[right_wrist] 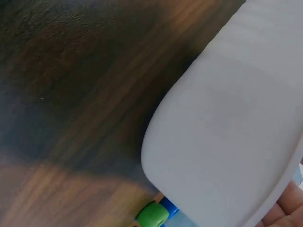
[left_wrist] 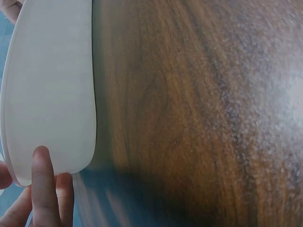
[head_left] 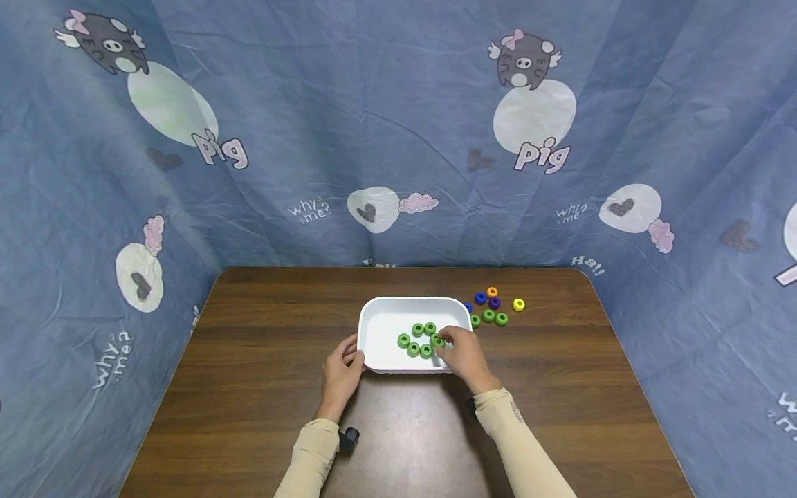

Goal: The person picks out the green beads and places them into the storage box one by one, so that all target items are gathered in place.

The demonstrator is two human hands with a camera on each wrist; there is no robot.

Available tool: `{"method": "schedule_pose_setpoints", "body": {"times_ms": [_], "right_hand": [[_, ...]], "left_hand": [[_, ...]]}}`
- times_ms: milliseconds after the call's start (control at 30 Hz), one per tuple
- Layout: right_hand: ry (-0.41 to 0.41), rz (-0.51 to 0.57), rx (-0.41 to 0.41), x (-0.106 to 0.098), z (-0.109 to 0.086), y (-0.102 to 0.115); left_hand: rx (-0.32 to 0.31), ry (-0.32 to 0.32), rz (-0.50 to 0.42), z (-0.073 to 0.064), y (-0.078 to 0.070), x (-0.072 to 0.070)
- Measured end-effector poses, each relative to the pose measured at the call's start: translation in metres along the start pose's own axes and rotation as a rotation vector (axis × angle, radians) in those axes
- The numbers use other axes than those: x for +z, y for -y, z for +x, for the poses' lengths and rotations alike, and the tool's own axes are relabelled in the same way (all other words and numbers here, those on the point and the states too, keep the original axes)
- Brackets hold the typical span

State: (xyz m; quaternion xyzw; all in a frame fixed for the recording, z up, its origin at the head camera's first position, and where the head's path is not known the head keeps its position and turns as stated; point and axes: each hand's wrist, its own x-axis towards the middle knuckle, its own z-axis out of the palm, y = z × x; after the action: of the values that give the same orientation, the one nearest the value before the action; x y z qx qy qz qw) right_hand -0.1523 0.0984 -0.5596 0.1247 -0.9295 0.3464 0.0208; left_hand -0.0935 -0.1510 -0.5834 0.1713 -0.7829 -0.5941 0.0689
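Note:
A white plastic tray (head_left: 386,321) sits on the table, with several green ring-shaped beads (head_left: 414,349) in a loose ring inside it. My left hand (head_left: 342,370) holds the tray at its front left corner. In the left wrist view, fingers (left_wrist: 42,184) lie along the tray's outer wall (left_wrist: 52,94). My right hand (head_left: 463,353) reaches over the tray's right side, thumb and fingers pinching a green bead (head_left: 438,343). In the right wrist view, the tray wall (right_wrist: 222,123) hides the fingertips and the bead; only part of the hand (right_wrist: 286,208) shows past the rim.
Right of the tray lie more green beads (head_left: 488,315), blue beads (head_left: 481,298), a purple bead (head_left: 495,303), an orange bead (head_left: 492,292) and a yellow bead (head_left: 519,304). The brown wooden table (head_left: 261,387) meets a blue patterned curtain (head_left: 280,138) at its back and sides.

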Motion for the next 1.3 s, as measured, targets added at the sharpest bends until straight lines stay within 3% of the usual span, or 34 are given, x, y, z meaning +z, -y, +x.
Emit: {"method": "schedule_pose_setpoints", "body": {"times_ms": [167, 533, 833, 1300], "right_hand": [[0.043, -0.048, -0.047, 0.001, 0.002, 0.001], [0.056, -0.146, -0.045, 0.007, 0.002, 0.002], [0.086, -0.115, 0.018, 0.009, 0.003, 0.007], [0.084, -0.136, 0.028, 0.009, 0.006, 0.011]], "left_hand": [[0.000, 0.004, 0.004, 0.000, -0.001, 0.000], [-0.009, 0.012, -0.005, 0.000, 0.000, 0.000], [-0.015, 0.006, 0.002, 0.000, 0.000, 0.000], [-0.012, 0.003, -0.001, 0.000, -0.001, 0.000]]}}
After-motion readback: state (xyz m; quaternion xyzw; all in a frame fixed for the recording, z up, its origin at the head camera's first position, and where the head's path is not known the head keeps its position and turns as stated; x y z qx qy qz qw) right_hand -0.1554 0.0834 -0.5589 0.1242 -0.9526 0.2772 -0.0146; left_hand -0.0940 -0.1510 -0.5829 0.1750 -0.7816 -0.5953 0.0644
